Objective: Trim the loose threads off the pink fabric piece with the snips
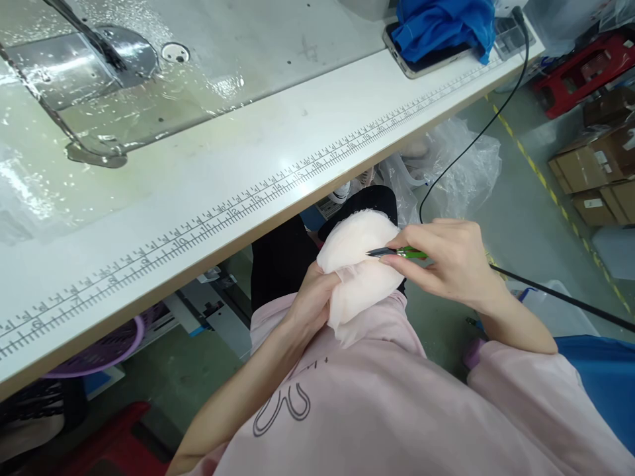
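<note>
My left hand (311, 297) is closed around the lower edge of a pale pink padded fabric piece (358, 254), held over my lap just below the table edge. My right hand (446, 261) is closed on small green-handled thread snips (399, 252). Their dark metal tips rest against the middle of the fabric. Both forearms come out of a pink shirt at the bottom of the view.
A white sewing table (258, 165) with a printed ruler along its front edge fills the upper left, with the sewing machine base (79, 73) on it. A phone under blue cloth (441, 26) lies at the far right. Plastic bags, a black cable and cardboard boxes (595, 172) are on the floor.
</note>
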Demonstrator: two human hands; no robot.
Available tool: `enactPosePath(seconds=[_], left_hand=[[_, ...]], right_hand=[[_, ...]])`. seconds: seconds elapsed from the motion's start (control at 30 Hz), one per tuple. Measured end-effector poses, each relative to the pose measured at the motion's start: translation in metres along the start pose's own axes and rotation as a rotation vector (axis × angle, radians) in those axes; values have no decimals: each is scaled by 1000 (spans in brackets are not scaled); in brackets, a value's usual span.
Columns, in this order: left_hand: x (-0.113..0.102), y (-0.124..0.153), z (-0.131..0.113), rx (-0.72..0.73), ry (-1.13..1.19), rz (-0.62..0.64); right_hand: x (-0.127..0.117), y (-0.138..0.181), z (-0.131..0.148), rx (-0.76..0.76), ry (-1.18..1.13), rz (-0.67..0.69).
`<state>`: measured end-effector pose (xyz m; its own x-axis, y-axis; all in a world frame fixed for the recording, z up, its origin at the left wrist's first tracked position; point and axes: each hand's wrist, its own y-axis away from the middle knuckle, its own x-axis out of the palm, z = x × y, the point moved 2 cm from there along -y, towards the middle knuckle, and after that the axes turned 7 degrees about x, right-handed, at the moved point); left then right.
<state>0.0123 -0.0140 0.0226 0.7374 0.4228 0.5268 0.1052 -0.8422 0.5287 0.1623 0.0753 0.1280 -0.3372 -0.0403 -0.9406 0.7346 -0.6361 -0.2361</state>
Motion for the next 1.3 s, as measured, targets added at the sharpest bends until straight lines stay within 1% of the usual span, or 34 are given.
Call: enactPosePath(seconds=[0.17,0.4,0.57,0.8,1.1,1.3], left_hand=[[-1,0,0,-2,-11,3],[0,-1,0,-2,3,-12],[0,1,-1,-13,1,-11],[0,-1,1,1,-19,34],[3,0,-3,-13,-3,3],[3,1,-1,-30,17,-6]], right_hand=[[-1,2,-2,12,38,16],[2,1,-2,-1,5,29],[-2,1,-3,11,35,24],[-1,0,-2,-6,23,23],[0,-2,-2,-16,16,5],[2,-1,-2,2,0,28]])
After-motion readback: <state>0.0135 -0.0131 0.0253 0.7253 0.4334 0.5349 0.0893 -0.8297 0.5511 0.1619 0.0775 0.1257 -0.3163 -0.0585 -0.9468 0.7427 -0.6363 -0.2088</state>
